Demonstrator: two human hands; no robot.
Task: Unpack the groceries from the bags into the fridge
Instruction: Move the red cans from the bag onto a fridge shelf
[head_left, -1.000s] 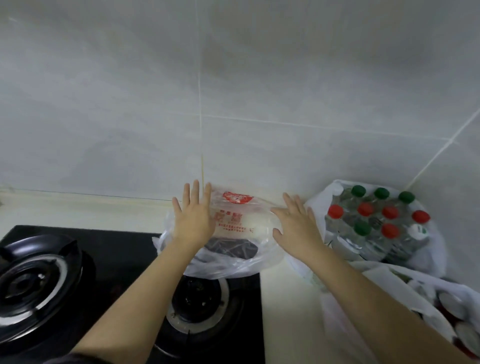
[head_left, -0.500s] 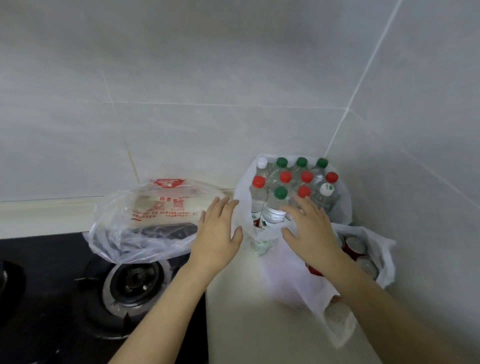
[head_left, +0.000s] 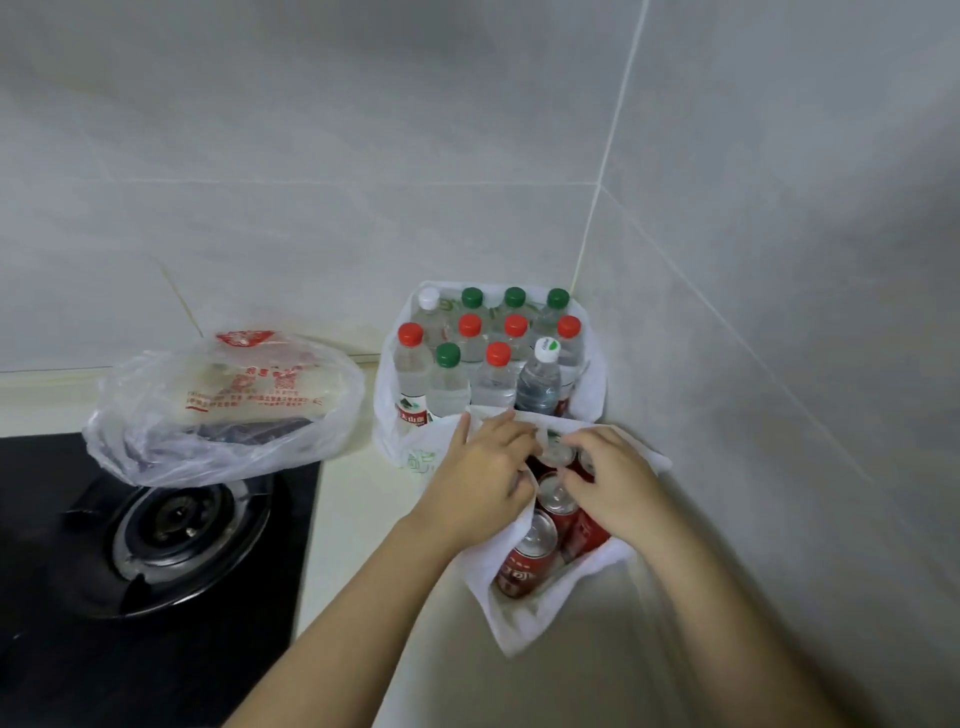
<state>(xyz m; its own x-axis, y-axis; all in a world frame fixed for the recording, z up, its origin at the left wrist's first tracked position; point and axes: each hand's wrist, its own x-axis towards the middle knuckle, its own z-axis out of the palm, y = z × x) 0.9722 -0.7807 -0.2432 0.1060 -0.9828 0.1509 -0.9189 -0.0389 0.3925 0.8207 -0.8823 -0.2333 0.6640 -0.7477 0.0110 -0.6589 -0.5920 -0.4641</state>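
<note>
A white bag (head_left: 519, 631) of red drink cans (head_left: 525, 562) lies open on the counter near the wall corner. My left hand (head_left: 475, 475) grips the bag's left rim with curled fingers, thumb pointing up. My right hand (head_left: 615, 483) curls its fingers over the right rim, fingertips by the can tops. Behind them stands a second white bag (head_left: 385, 415) packed with several water bottles (head_left: 498, 364) with red, green and white caps. A clear plastic bag (head_left: 223, 410) with red print and dark contents rests partly on the stove. No fridge is in view.
A black gas hob (head_left: 171, 525) fills the lower left, its burner under the clear bag's edge. A pale counter strip (head_left: 358, 525) runs between the hob and the bags. Tiled walls (head_left: 779, 312) close in at the back and right.
The view has swung right from the clear bag to the corner. Both hands left the clear bag, passed the bottle bag and now hold the mouth of the can bag.
</note>
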